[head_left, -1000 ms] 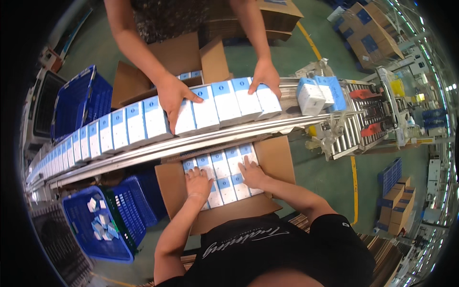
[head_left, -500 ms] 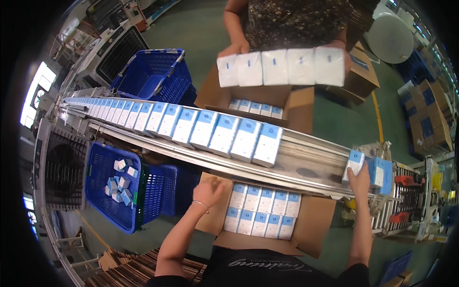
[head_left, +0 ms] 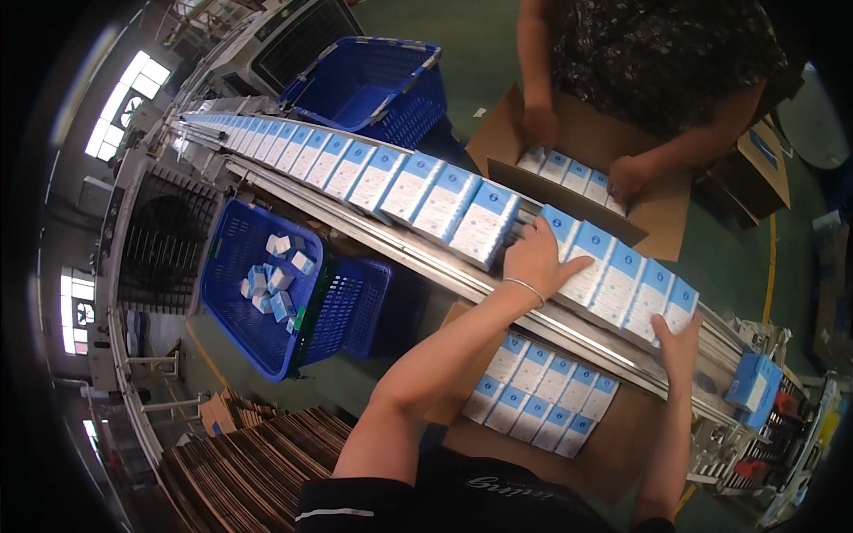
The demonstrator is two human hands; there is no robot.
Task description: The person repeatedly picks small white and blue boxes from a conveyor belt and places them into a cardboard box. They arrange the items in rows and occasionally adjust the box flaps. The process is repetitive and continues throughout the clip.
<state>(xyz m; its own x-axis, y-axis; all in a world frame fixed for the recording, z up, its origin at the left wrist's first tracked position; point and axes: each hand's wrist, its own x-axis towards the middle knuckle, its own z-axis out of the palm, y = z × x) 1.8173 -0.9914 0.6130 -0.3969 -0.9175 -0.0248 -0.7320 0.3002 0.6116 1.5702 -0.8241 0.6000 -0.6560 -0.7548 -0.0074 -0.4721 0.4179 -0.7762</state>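
Note:
On the conveyor (head_left: 418, 233), several white-and-blue packs, which look like tissue packs (head_left: 602, 271), stand side by side between my hands. My left hand (head_left: 533, 262) presses on the left end of this row, its thumb over the front. At the right end, my right hand (head_left: 680, 345) grips the last pack, thumb in front and fingers round the side. A long line of matching packs (head_left: 425, 191) continues to the left, a small gap from my left hand. Below the conveyor, an open carton (head_left: 613, 462) holds two rows of such packs (head_left: 542, 391).
Across the conveyor, a co-worker's hands (head_left: 629, 178) are at packs in another carton (head_left: 662, 226). Blue packs (head_left: 753, 391) sit at the conveyor's right end. A blue basket (head_left: 233, 324) with loose small boxes and another blue basket (head_left: 360, 102) flank the line. Flattened cardboard (head_left: 258, 471) is stacked lower left.
My right hand has come left from the conveyor's end, and my left hand has reached up from beside the carton; a row now sits between them. The co-worker's row was lowered into the far carton.

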